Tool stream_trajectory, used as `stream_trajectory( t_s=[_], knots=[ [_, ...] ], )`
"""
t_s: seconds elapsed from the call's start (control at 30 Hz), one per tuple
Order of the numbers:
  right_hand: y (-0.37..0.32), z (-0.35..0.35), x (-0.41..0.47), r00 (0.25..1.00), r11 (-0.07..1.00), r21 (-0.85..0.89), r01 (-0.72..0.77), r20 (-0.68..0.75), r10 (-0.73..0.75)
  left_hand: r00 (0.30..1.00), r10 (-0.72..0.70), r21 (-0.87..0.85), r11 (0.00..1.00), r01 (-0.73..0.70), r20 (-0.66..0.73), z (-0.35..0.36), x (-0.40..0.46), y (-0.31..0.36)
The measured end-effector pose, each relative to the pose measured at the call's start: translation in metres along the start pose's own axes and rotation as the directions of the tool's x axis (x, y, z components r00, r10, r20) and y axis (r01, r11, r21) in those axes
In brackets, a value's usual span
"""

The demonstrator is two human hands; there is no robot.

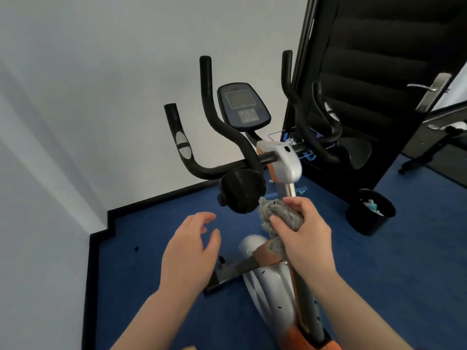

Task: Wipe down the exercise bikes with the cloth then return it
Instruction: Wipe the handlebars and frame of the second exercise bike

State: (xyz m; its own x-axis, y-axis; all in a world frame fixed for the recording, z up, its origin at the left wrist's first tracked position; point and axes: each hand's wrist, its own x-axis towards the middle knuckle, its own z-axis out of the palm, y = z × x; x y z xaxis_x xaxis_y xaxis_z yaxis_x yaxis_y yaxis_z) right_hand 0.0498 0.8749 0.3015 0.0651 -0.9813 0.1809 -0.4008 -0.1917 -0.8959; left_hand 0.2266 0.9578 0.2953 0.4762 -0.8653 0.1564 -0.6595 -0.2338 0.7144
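Against the bike's upright post (pixel 290 192), the right hand (pixel 307 238) grips the bunched grey cloth (pixel 280 218), fingers curled round it. Nearby, the left hand (pixel 189 251) hovers with fingers spread, empty. Loose cloth ends may snag on the black knob (pixel 241 192).

Soft, even daylight fills the room where I stand, with pale shadow bands slanting across the wall (pixel 75 109). The wide lens bends the door (pixel 366 84) and the skirting at the edges. Everything looks slightly soft; the console (pixel 242 107) screen is dull and unreadable. No harsh glare shows.
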Motion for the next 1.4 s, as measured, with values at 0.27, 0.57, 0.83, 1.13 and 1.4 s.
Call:
stream_trajectory(
  t_s=[0.27,0.57,0.83,1.13,1.4],
  knots=[
    [-0.025,0.044,0.04,0.915,0.906,-0.283,0.314,-0.164,-0.368,0.982,0.139,-0.107,0.986,-0.126,0.129,-0.013,0.061,-0.019],
    [-0.026,0.087,0.053,0.942,0.917,-0.217,0.334,0.087,-0.323,0.913,0.318,-0.302,0.923,-0.238,0.256,0.003,0.118,-0.029],
    [-0.047,0.082,0.061,0.979,0.983,-0.082,0.167,0.132,-0.155,0.942,0.276,-0.486,0.86,-0.153,0.192,0.014,0.124,-0.028],
    [-0.036,0.052,0.054,0.926,0.899,-0.266,0.348,0.244,-0.287,0.958,0.216,-0.51,0.855,-0.092,0.189,0.022,0.121,-0.019],
    [-0.017,0.059,0.074,0.729,0.459,-0.568,0.683,0.489,-0.479,0.959,0.156,-0.525,0.851,-0.009,0.237,0.036,0.118,-0.014]
  ],
)
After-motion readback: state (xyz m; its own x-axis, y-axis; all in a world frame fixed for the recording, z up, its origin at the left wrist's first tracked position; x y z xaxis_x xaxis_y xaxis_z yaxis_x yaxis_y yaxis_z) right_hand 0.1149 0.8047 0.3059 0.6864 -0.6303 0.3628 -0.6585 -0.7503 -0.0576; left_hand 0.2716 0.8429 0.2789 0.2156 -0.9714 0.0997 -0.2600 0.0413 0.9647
